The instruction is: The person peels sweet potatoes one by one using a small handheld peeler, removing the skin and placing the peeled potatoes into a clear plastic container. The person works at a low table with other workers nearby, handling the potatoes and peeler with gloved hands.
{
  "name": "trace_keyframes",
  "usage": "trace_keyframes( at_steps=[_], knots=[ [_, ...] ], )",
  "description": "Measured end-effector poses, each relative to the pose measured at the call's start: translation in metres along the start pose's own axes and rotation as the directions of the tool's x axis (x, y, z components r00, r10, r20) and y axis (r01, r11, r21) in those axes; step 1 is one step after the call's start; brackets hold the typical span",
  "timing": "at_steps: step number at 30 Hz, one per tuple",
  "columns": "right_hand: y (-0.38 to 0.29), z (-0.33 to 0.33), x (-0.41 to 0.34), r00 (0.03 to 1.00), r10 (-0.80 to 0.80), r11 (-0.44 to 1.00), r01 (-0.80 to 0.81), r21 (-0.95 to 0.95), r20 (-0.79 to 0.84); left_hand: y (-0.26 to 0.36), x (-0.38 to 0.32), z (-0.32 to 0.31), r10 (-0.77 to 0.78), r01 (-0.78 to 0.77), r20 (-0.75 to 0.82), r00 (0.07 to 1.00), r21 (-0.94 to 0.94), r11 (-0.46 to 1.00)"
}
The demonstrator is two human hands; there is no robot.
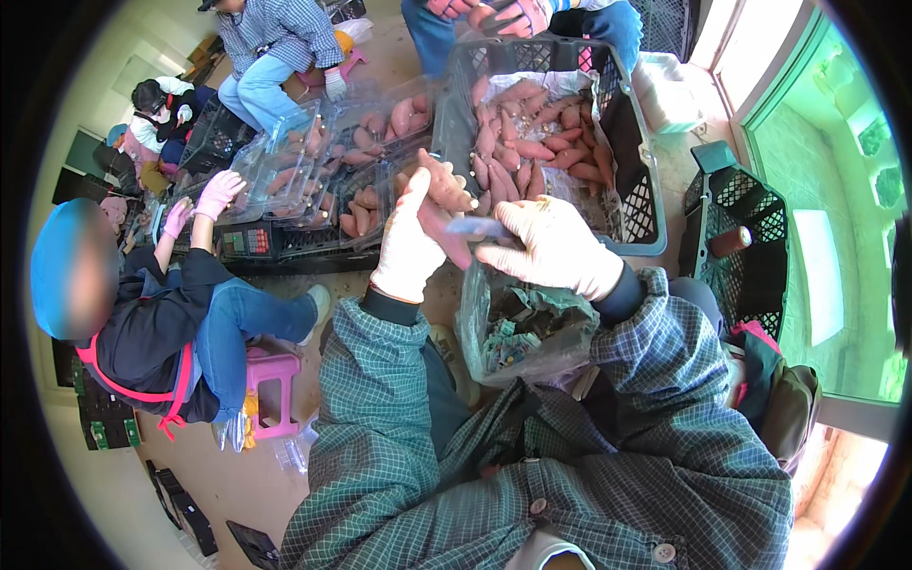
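Note:
My left hand (410, 242), in a pale glove, grips a sweet potato (445, 187) with its cut end towards the right. Against the palm, below it, lies a second, pinker sweet potato (445, 235). In my gloved right hand (552, 242) is a small knife (476, 226), its blurred blade pointing left across the lower sweet potato. Beneath my hands stands an open clear plastic bag (474, 335) with dark scraps inside. Just beyond, a black plastic crate (645, 157) lined with pale sheeting holds many loose sweet potatoes (531, 148).
Clear plastic trays (292, 167) of sweet potatoes stand left of the crate, behind a digital scale (246, 242). A co-worker with pink gloves (219, 194) sits at left near a pink stool (274, 385). Another gloved person faces me. A black crate (741, 249) stands at right.

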State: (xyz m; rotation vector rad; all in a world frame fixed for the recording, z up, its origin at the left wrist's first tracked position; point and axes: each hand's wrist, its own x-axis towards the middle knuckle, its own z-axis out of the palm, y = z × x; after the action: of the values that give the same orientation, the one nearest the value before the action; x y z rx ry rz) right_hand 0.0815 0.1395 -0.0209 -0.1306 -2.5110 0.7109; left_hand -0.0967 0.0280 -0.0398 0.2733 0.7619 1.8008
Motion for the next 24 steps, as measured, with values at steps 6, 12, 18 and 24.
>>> trace_keyframes(
  at_steps=[6,12,18,24],
  knots=[
    [-0.009,-0.006,0.003,0.963,0.267,0.883,-0.255,0.395,0.025,-0.010,-0.007,0.007,-0.059,0.058,0.016,0.998,0.053,0.997],
    [-0.003,0.000,0.001,0.984,0.180,0.930,-0.167,0.328,-0.010,-0.021,-0.005,-0.010,0.028,-0.102,0.167,0.986,0.459,0.883],
    [0.000,0.010,-0.001,0.997,-0.009,0.987,-0.004,-0.159,-0.079,-0.013,-0.003,0.004,-0.117,0.117,0.007,0.993,-0.027,0.993],
    [-0.001,0.007,-0.002,0.987,-0.145,0.985,0.138,-0.104,-0.067,0.005,-0.005,0.000,-0.056,0.055,0.005,0.998,0.074,0.996]
  ],
)
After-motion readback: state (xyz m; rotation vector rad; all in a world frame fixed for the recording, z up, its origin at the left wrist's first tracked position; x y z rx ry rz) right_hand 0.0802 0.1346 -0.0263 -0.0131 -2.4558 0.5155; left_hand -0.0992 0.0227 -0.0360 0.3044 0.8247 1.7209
